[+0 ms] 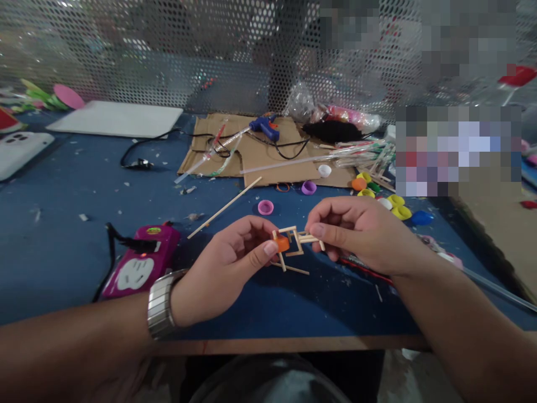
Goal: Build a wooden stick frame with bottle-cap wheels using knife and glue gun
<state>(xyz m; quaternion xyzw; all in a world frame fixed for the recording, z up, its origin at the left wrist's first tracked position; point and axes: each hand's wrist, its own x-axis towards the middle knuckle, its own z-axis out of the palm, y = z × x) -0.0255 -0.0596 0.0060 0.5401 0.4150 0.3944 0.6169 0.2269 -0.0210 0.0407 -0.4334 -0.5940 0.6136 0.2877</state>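
Observation:
Over the near part of the blue table, both hands hold a small frame of thin wooden sticks (297, 239). My left hand (235, 263), with a metal watch at the wrist, pinches an orange bottle cap (282, 242) at the frame's left end. A short stick crosses in front of the cap. My right hand (356, 232) is closed on the frame's right end, thumb against the sticks. Its fingertips are partly hidden behind them. Below the frame, a loose stick (296, 270) lies near my left fingers. Pink (265, 207) and purple (309, 187) caps lie just beyond.
A blue glue gun (265, 127) rests on cardboard (289, 168), its black cord running left. At left is a purple power strip (146, 263) with a plug in it. A long stick (224, 207) lies beyond my left hand. Several coloured caps (395, 201) lie beyond my right.

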